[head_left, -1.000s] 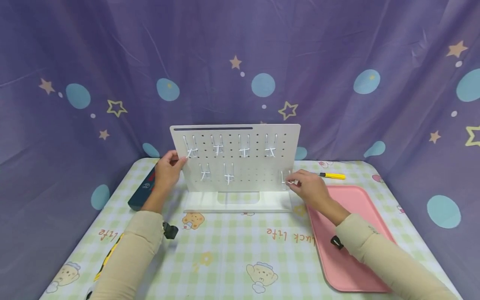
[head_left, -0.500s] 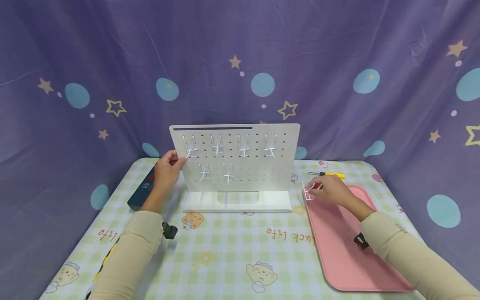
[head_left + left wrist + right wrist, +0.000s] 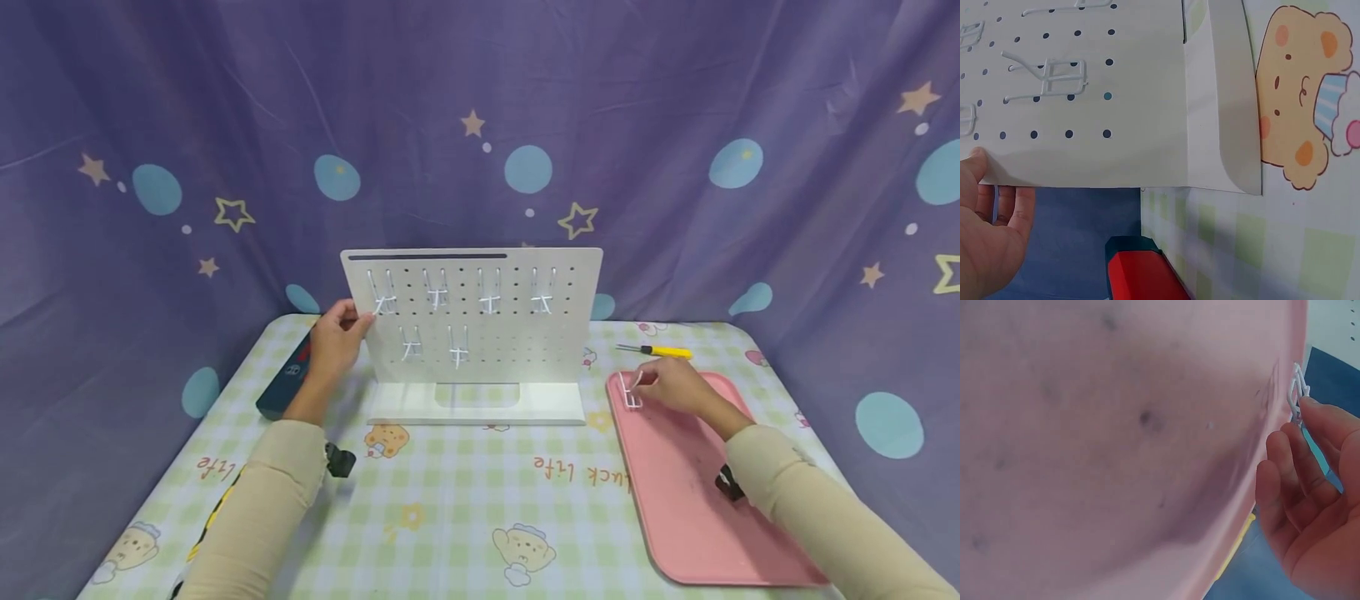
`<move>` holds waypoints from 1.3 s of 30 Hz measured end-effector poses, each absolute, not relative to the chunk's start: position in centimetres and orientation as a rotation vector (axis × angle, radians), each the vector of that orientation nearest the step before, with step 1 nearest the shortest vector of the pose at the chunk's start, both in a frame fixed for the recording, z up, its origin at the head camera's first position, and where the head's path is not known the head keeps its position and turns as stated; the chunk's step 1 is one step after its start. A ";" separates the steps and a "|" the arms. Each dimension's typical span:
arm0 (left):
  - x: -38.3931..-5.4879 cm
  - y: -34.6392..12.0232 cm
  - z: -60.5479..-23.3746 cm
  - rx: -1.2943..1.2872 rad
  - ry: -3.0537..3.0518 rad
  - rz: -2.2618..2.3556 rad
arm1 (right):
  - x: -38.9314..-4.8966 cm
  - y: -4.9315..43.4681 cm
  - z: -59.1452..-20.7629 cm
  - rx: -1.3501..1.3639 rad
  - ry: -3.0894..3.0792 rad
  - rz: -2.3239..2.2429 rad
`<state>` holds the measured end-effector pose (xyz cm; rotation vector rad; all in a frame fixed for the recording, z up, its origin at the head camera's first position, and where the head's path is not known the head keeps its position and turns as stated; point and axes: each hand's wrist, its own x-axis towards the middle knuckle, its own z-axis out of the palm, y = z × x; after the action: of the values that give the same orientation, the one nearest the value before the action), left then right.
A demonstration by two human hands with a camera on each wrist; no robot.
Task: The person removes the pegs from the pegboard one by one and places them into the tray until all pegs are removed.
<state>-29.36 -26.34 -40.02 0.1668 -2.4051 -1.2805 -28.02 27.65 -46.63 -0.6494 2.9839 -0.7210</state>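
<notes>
A white pegboard [image 3: 517, 350] stands upright on its base, several white wire hooks [image 3: 437, 293] fixed in its holes. At its left edge my left hand [image 3: 337, 337] grips the board, thumb on the front face and fingers behind; the left wrist view shows this hand [image 3: 991, 231] at the edge as well. In my right hand [image 3: 672, 385] a loose white wire hook [image 3: 630, 393] is pinched between thumb and fingers. That hand is over the far left corner of the pink tray [image 3: 697, 517]. In the right wrist view the hook [image 3: 1297, 390] appears near the tray's rim.
Behind the tray lies a screwdriver [image 3: 667, 352] with a yellow handle. A dark green and red case [image 3: 285, 383] is on the left, partly behind my left arm. Under that arm a yellow and black striped object [image 3: 213, 517] shows. A purple curtain [image 3: 480, 100] hangs behind the table.
My right hand has pulled the hook away from the board's lower right and carried it right, over the tray corner. The left hand stays on the board's edge.
</notes>
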 end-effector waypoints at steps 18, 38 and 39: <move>-29.6 -26.3 -39.9 0.156 -2.391 -1.275 | -28.7 28.4 -47.5 -0.552 2.928 -0.729; -29.5 -26.4 -40.2 0.164 -2.394 -1.272 | -28.1 28.2 -41.8 -0.660 3.050 -0.738; -29.5 -26.4 -40.2 0.163 -2.396 -1.269 | -28.0 27.8 -41.6 -0.665 3.067 -0.748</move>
<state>-29.52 -26.41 -40.17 0.1628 -2.3962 -1.2689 -28.04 27.77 -41.58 -0.6651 3.0672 -0.7477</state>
